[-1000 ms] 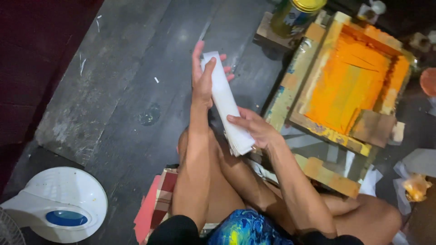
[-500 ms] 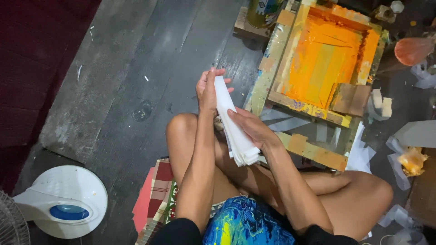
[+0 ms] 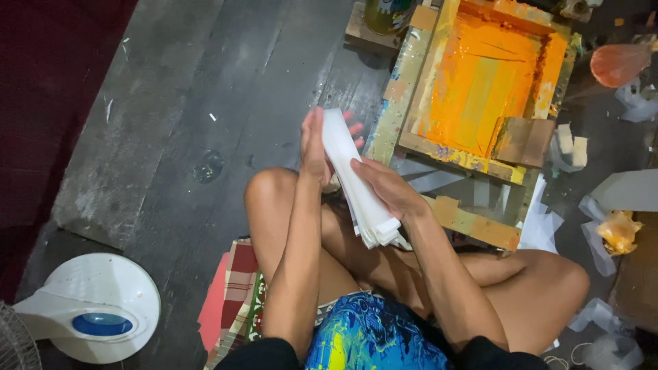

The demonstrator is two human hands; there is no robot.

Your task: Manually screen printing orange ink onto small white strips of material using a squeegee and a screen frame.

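The left hand (image 3: 314, 145) stands upright with fingers straight and pressed flat against the left face of a stack of white paper sheets (image 3: 356, 181). The right hand (image 3: 387, 188) lies over the stack's right face, fingers curled round it, so both hands clasp the sheets between them. Both forearms rise from the bottom of the view, and the left one crosses over a bent knee.

The stack is held in the air above the person's folded legs, tilted, with its upper end beside the left fingertips and its lower end fanned out below the right wrist.

Just beyond the right hand, on the dark plank floor (image 3: 171, 123), lies a wooden printing frame (image 3: 404, 89) smeared with orange ink, with a brown block (image 3: 524, 140) resting at its near right corner. A tin can (image 3: 387, 14) stands at the frame's far left corner. Loose white scraps (image 3: 541, 226) lie along its right side. A white fan base (image 3: 92, 312) sits at the lower left, and a checked cloth (image 3: 233, 301) lies under the person.
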